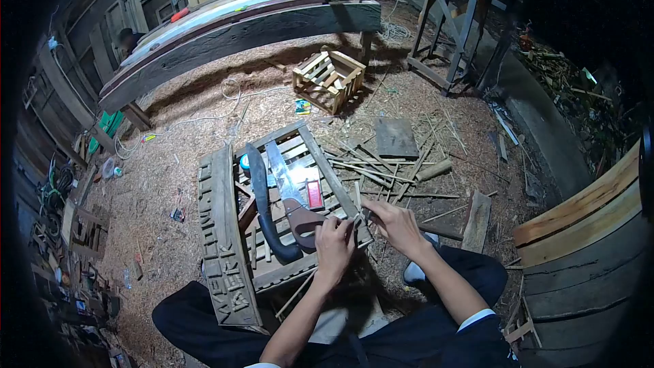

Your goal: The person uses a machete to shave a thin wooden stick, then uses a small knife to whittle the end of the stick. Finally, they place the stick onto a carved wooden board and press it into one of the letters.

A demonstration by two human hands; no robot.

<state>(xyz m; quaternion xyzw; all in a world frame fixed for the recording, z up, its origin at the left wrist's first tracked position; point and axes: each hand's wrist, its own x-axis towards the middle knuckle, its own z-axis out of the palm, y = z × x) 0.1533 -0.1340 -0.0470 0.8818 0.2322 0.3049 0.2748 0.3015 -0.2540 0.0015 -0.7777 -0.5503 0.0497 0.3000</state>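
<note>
My left hand (334,244) is closed in a pinch over the near right corner of a slatted wooden crate (317,142). A thin pale wooden strip (357,195) rises at its fingertips. Close beside it, my right hand (395,226) is also closed, its fingertips meeting the same small spot; what it grips is too small to make out. On the crate's slats lie a handsaw (294,208) with a brown handle, a dark curved tool (259,187) with a black handle, and a red box (314,194). A carved wooden board (221,232) leans along the crate's left side.
Thin sticks (381,170) and a flat board (396,138) lie on the shavings-covered floor. Beyond stand a small wooden crate (351,88) and a long workbench (252,41). A wooden stand (446,34) is at the back right, curved planks (579,245) at the right. Another person (128,39) is behind the bench.
</note>
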